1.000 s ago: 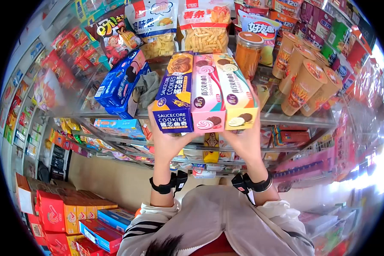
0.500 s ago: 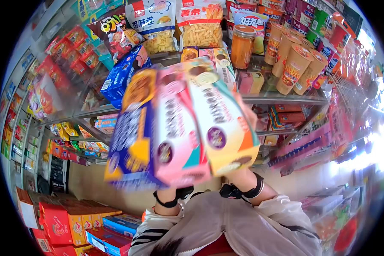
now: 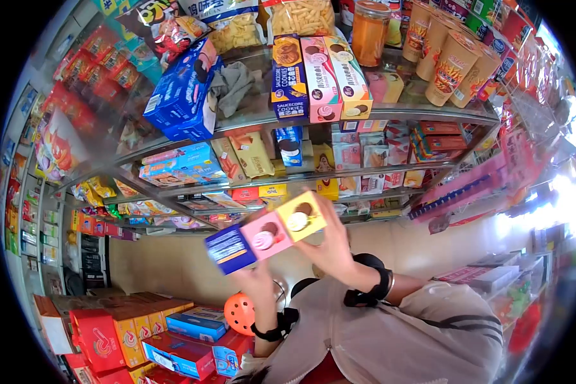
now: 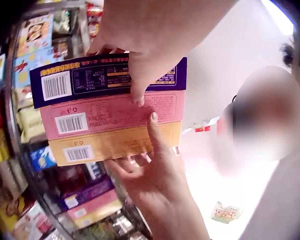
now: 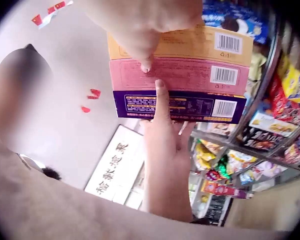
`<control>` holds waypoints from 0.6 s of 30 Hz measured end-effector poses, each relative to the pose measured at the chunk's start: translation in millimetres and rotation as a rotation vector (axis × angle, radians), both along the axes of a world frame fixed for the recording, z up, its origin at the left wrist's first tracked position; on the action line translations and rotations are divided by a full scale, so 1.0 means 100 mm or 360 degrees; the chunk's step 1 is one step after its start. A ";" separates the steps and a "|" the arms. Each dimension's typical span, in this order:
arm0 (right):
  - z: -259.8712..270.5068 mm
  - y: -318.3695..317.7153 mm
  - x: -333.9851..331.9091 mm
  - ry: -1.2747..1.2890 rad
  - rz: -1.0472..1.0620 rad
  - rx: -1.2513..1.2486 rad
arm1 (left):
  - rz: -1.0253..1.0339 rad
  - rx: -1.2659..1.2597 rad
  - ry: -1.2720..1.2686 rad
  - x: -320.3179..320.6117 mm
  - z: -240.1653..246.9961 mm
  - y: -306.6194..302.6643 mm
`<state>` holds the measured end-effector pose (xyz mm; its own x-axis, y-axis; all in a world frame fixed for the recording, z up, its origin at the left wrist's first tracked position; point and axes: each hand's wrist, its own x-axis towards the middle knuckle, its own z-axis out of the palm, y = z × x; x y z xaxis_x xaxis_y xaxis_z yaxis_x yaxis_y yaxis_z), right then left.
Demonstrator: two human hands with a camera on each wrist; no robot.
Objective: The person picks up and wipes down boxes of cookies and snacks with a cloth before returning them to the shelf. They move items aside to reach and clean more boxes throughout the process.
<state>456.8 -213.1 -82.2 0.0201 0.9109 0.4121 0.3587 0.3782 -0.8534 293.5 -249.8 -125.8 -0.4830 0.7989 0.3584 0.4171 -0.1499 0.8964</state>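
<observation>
Three cookie boxes lie side by side in front of the body: a purple one (image 3: 232, 249), a pink one (image 3: 267, 235) and a yellow one (image 3: 303, 216). Their small ends face up in the head view, the row slanting. My left hand (image 3: 255, 281) grips the purple side, thumb across the printed backs in the left wrist view. From the yellow side my right hand (image 3: 329, 246) holds the row, its thumb (image 5: 146, 62) reaching onto the pink back. Barcodes show at one end of each box. The boxes' fronts are hidden in the wrist views.
A matching row of cookie boxes (image 3: 323, 83) stands on the glass shelf ahead, beside a grey cloth (image 3: 232, 88) and a blue box (image 3: 182, 89). Paper cups (image 3: 453, 77) stand at the right. Red and orange cartons (image 3: 118, 336) are stacked low at the left.
Both hands have brought the three boxes back from over the shelf edge, down toward the body, and turned them end-up. The matching row on the shelf now shows fully.
</observation>
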 end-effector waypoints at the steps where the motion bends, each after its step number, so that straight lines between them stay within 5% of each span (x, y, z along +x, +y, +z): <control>1: -0.11 -0.02 0.14 -0.0041 -0.0061 -0.0029 | -0.0106 -0.0099 0.0066 0.11 -0.05 0.02; 3: -0.32 -0.05 0.46 -0.0119 -0.0189 -0.0083 | -0.0276 -0.0352 -0.0006 0.40 -0.14 0.06; 4: -0.39 -0.05 0.62 -0.0155 -0.0251 -0.0109 | -0.0357 -0.0224 0.0310 0.48 -0.36 0.12; 8: -0.65 0.02 1.17 0.0045 -0.0506 -0.0281 | -0.0491 0.0015 0.0153 1.06 -0.74 0.57; 12: -0.89 0.32 1.67 0.0153 -0.0598 -0.0313 | -0.0732 0.0037 0.0211 1.60 -0.28 1.12; 18: -0.78 0.83 2.09 -0.0049 -0.0659 -0.0158 | -0.0813 0.0014 0.0483 1.95 -0.52 1.60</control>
